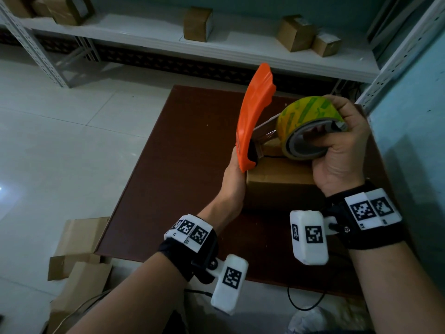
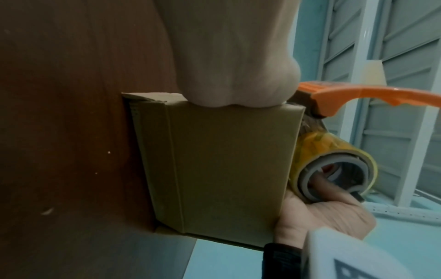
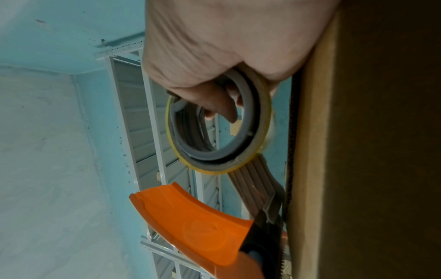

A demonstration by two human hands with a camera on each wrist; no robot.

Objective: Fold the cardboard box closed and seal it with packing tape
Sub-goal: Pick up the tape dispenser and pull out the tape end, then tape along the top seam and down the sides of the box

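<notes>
Right now it's the sealing step: cardboard box (image 1: 277, 174) sits on the brown board (image 1: 187, 165), flaps already down, w/ the tape dispenser (image 1: 255, 112) held right on top of it. Right hand (image 1: 342, 150) grasps the tape roll (image 1: 310, 126), thumb hooked thru the core, other fingers wrapped over the far side of the roll. Left hand (image 1: 234, 179) is at the box's left end, up against the orange guard's lower tip; its back faces both cams, so I can't tell if the fingers are curled round the edge or just pressing flat.

Blade end of the dispenser meets the box's top at the left edge, roll tilted up toward the right.

Judgement: tape start is being anchored or cut at the left end, can't say which, as no laid strip is clearly visible. Next move prob needs the left hand bracing the box while the right keeps the tape taut, centred on the seam, and pressed flat.
</notes>
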